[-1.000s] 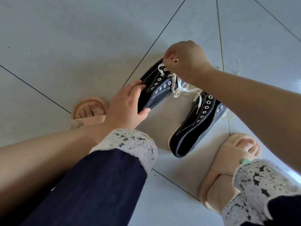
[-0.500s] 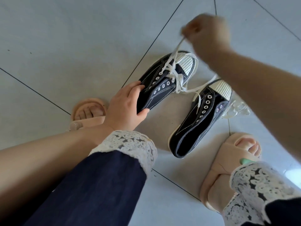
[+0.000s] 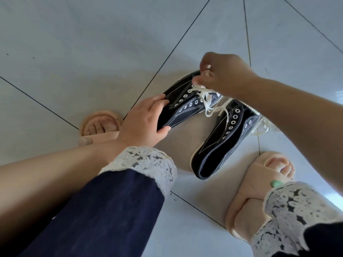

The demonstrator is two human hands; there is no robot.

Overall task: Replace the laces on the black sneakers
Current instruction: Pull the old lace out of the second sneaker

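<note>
The grey tiled floor (image 3: pixel 74 52) lies open far beyond and to the left of the left hand (image 3: pixel 143 125), crossed only by dark grout lines. A navy trouser leg (image 3: pixel 111 210) with a white lace cuff rises just below that hand's wrist. A beige slipper (image 3: pixel 100 127) sits just left of the left hand, and a second beige slipper (image 3: pixel 256 186) lies well below the right hand (image 3: pixel 222 75).

One black sneaker (image 3: pixel 185 106) with white stitching runs between the two hands. The left hand grips its heel end, fingers curled over the collar and thumb beneath. The other black sneaker (image 3: pixel 219 145) lies on the floor under the right forearm, just right of the first, with a narrow wedge of tile between them and its heel edge near the second slipper.

The right hand, clenched over the held shoe's toe end, pinches the white lace (image 3: pixel 206 101), which hangs slack from the front eyelets. A loose lace (image 3: pixel 263 127) lies on the floor past the second sneaker.
</note>
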